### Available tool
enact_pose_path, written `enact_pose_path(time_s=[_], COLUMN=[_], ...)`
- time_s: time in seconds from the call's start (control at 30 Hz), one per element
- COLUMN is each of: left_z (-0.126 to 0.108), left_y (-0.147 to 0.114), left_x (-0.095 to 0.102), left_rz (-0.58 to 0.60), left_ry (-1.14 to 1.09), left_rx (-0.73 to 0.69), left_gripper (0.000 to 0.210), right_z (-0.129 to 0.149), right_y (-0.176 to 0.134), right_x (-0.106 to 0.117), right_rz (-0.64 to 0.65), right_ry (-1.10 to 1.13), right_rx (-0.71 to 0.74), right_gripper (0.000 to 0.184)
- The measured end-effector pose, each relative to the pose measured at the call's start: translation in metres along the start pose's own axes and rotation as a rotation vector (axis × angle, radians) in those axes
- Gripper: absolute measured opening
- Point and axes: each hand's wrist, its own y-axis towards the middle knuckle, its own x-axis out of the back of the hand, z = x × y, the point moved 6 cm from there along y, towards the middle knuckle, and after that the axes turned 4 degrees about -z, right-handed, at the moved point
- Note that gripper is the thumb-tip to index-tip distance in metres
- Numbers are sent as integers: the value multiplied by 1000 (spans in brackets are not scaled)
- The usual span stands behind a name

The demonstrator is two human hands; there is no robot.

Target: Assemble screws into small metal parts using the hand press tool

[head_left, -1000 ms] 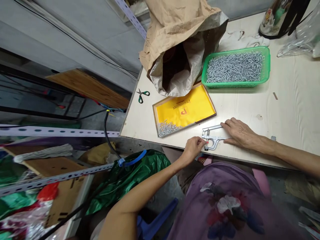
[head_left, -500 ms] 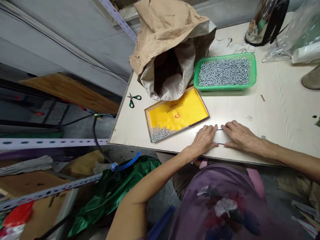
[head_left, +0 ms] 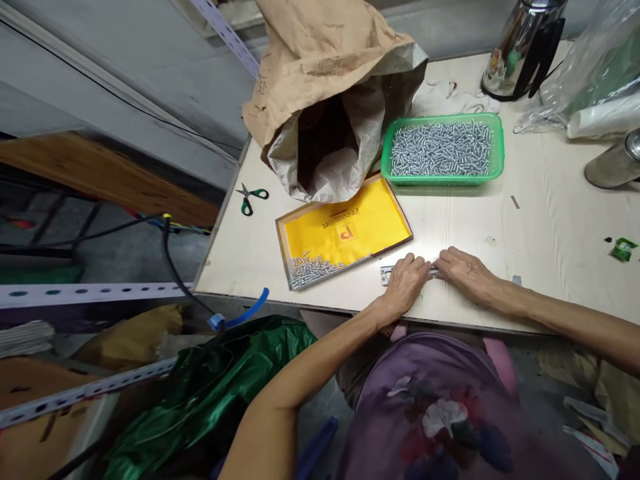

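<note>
On the table near its front edge lies a narrow silvery metal piece with cut-outs (head_left: 385, 275). My left hand (head_left: 409, 283) is closed over its middle, so much of it is hidden. At its right end, my right hand (head_left: 465, 272) pinches it, with the fingertips of both hands close together. Just left of my hands is a shallow box (head_left: 345, 230) with a yellow bottom. Small silvery ridged pins (head_left: 313, 270) are heaped in its near left corner. Beyond, a green plastic basket (head_left: 443, 181) is full of similar pins.
A large brown paper sack (head_left: 320, 60) gapes open behind the box. Green-handled scissors (head_left: 253, 197) lie near the table's left edge. At the back right stand a shiny kettle (head_left: 523, 53), a plastic bag (head_left: 590, 87) and a metal flask (head_left: 613, 163). A green wrapper (head_left: 623, 249) lies far right.
My hands have drawn together, and the flat metal surface that showed between them now looks narrow. Its left end now sticks out past my left hand. The camera view has shifted slightly.
</note>
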Motion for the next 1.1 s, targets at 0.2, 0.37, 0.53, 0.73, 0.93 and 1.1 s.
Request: enact_pose_path(time_s=[0.2, 0.37, 0.53, 0.73, 0.93, 1.1], left_z=[-11, -37, -44, -42, -45, -62], left_y=[-18, -39, -39, -36, -34, -48], left_x=[-12, -33, -30, -29, -30, -28], left_rz=[-229, -260, -277, -159, -84, -175], left_ry=[-38, -109, -131, -193, -114, -97], left_rx=[40, -79, -90, -50, -93, -302], left_gripper=[42, 40, 45, 44, 37, 32], right_z=[-23, -44, -43, 53, 91, 100], right_y=[13, 28, 44, 55, 73, 78], right_x=[13, 10, 15, 8, -17, -31], right_rz=[22, -39, -74, 129, 230, 136], right_ry=[52, -11, -97, -47, -150, -197], right_rx=[113, 25, -26, 404, 627, 704], right_gripper=[40, 31, 28, 16, 13, 18])
